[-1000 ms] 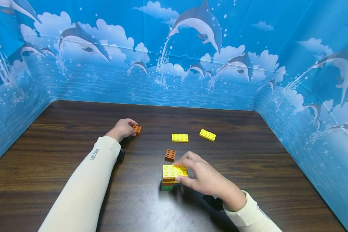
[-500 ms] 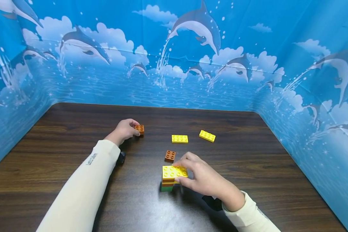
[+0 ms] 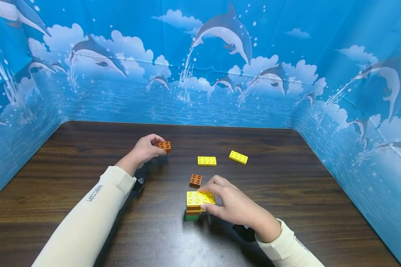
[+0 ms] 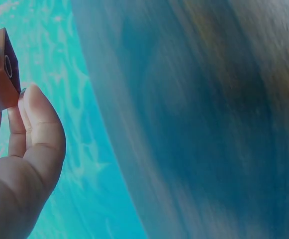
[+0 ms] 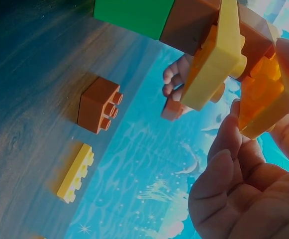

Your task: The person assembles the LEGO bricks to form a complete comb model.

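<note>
My left hand (image 3: pixel 145 151) pinches a brown two-by-two toy building brick (image 3: pixel 167 146) between thumb and fingers, above the table's far left part. In the left wrist view the brick (image 4: pixel 1 79) shows part of its hollow underside. My right hand (image 3: pixel 232 200) pinches the overhanging right end of the top yellow brick (image 3: pixel 194 199) on a small tower. Below that brick the tower alternates brown, yellow and brown, down to a green brick (image 3: pixel 192 217) on the table. From the right wrist view, both yellow bricks, the lower one (image 5: pixel 211 69) included, jut out past the brown ones.
Just behind the tower a loose brown brick (image 3: pixel 196 180) sits on the dark wooden table (image 3: pixel 147 230). Farther back lie two flat yellow bricks, one straight (image 3: pixel 206 161) and one angled (image 3: pixel 238 157). A blue dolphin-print curtain (image 3: pixel 200 107) borders the table's back and sides.
My left hand has taken the brown brick in a pinch, moved it a little right and lifted it off the table. My right hand keeps its hold on the tower's top brick.
</note>
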`<state>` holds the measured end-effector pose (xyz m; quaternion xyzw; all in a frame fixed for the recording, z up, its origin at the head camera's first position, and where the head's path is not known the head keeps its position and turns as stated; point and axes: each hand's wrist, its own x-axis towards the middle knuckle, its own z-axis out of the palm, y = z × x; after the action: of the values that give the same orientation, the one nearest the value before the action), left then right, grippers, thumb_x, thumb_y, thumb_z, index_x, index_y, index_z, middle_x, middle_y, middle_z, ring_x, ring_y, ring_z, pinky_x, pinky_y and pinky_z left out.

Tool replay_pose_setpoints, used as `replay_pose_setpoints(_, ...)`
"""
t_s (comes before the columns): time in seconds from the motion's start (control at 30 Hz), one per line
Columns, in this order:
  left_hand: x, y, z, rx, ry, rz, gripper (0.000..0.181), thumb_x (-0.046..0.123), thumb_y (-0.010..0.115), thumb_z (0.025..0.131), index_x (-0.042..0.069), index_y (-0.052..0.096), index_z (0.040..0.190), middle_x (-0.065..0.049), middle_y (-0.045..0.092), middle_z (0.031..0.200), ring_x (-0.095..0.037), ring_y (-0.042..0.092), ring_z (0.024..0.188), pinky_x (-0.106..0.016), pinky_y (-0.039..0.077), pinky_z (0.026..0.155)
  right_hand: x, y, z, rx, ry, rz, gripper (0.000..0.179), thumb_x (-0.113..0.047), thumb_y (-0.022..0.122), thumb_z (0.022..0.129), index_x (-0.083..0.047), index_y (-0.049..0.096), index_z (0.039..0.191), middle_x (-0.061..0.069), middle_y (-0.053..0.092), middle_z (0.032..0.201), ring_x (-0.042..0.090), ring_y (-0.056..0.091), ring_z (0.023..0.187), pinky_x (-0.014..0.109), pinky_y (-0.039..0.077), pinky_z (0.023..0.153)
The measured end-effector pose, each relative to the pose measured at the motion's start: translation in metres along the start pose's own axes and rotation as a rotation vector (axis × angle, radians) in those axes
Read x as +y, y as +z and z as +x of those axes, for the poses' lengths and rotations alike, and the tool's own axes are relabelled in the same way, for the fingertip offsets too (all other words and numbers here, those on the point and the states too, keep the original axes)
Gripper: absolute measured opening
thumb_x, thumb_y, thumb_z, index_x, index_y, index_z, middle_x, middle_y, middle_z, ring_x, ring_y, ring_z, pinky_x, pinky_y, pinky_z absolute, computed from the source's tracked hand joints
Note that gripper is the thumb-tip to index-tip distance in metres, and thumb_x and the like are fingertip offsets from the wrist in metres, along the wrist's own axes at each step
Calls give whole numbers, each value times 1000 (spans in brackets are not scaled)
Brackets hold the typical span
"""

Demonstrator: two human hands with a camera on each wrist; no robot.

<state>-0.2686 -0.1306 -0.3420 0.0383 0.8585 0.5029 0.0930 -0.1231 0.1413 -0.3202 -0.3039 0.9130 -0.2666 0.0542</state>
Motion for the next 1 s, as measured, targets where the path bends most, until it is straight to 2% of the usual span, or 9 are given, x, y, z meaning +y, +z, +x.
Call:
replay_pose_setpoints(0.33, 19, 2, -22, -29, 57, -34, 42, 7, 64, 78, 2, 46, 115, -16, 50, 108, -27, 48, 96, -44, 44, 84, 0, -1, 0, -15, -1, 8, 38, -29, 66, 80, -20, 59, 117, -10, 47, 99, 12, 46, 86, 21, 40, 65)
replay_pose_setpoints(0.6, 35, 9, -47, -75, 96, -67, 40, 8, 64, 78, 4, 47, 114, -13, 51, 102, -25, 48, 90, -31, 46, 71, 0, -1, 1, -20, -1, 7, 38, -30, 66, 80, -20, 59, 117, -11, 47, 99, 8, 44, 85, 21, 40, 65)
replay_pose_setpoints(1.0, 45, 21, -81, -89, 165, -116, 37, 7, 65, 77, 3, 48, 110, -12, 52, 97, -24, 48, 84, -32, 46, 68, 0, -2, 0, -26, 0, 9, 39, -30, 67, 80, -20, 59, 116, -11, 47, 99, 9, 45, 84, 21, 41, 65)
